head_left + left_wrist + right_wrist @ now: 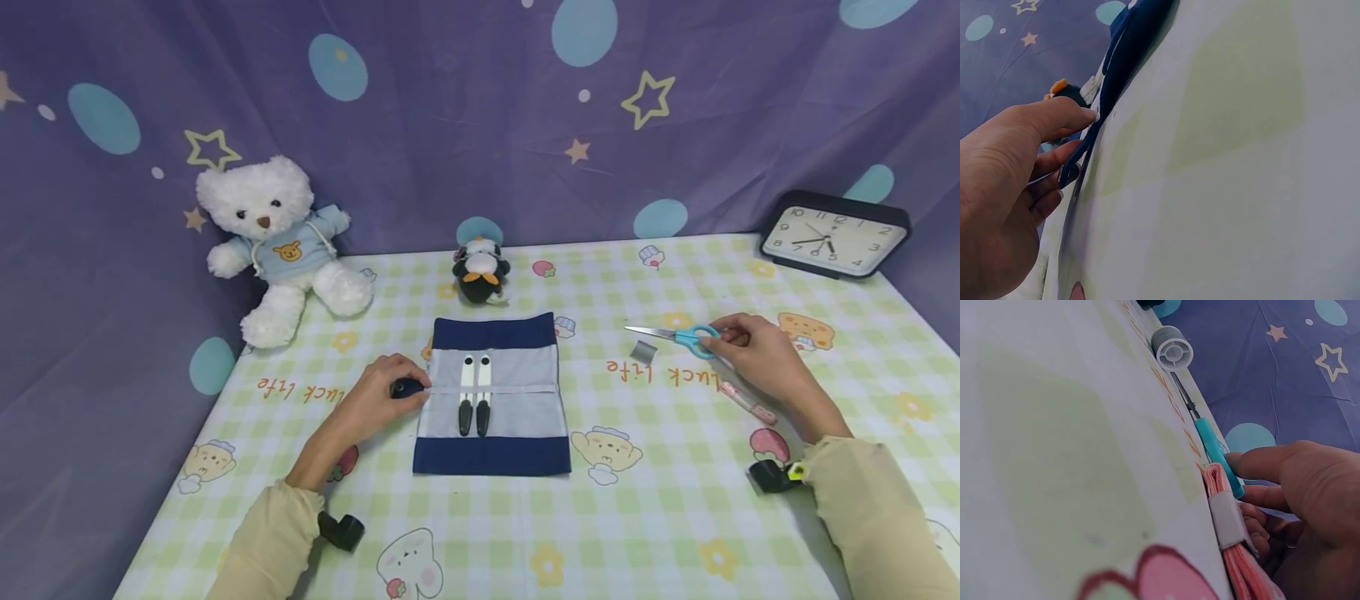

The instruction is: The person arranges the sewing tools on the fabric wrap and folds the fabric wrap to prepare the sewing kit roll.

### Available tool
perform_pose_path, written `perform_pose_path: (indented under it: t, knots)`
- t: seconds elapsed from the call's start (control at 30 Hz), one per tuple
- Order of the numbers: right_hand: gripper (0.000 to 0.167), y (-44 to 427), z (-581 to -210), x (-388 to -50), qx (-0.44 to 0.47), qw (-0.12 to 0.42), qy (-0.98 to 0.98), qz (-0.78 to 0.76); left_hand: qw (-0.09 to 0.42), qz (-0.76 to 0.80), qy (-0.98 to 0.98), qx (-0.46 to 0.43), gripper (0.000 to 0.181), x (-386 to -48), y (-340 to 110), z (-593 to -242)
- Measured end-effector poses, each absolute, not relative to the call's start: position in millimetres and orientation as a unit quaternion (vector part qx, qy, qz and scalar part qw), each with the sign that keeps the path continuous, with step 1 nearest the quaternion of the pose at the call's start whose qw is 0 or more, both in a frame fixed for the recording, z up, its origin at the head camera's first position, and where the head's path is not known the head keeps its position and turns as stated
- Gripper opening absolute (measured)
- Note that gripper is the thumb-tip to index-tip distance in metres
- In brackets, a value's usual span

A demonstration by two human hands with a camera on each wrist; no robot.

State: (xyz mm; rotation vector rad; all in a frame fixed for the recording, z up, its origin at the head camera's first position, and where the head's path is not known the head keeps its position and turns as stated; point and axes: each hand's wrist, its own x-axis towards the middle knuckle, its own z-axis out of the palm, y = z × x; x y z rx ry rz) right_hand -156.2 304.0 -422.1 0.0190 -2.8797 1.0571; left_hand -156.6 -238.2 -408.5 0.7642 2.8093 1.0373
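Note:
A fabric tool roll (491,457), navy at both ends and light grey between, lies unfolded on the table. Two white tools with black ends (475,396) sit side by side under its narrow strap. At its left edge my left hand (381,390) pinches the navy tab (1088,140), which carries a round dark snap. Farther right, my right hand (761,350) holds the turquoise handle of a pair of scissors (693,340) between thumb and finger. The blades point left, towards a spool of grey thread (1172,349). A banded pink bundle (1230,522) lies below that hand.
A white teddy bear (288,250) sits at the back left, and a small penguin toy (481,271) at the back middle. A black-framed clock (835,233) stands at the back right. Purple curtain (465,108) hangs behind the checked tablecloth (637,533).

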Motion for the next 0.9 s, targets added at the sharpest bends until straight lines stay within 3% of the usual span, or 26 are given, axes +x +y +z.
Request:
perform_pose_path:
  t: [0.9]
  knots:
    - [0.034,312.1,-426.8,-152.0,0.028,0.071,-0.906,0.416,0.036,0.341,0.911,0.231,0.009,-155.7,-237.2,-407.7]
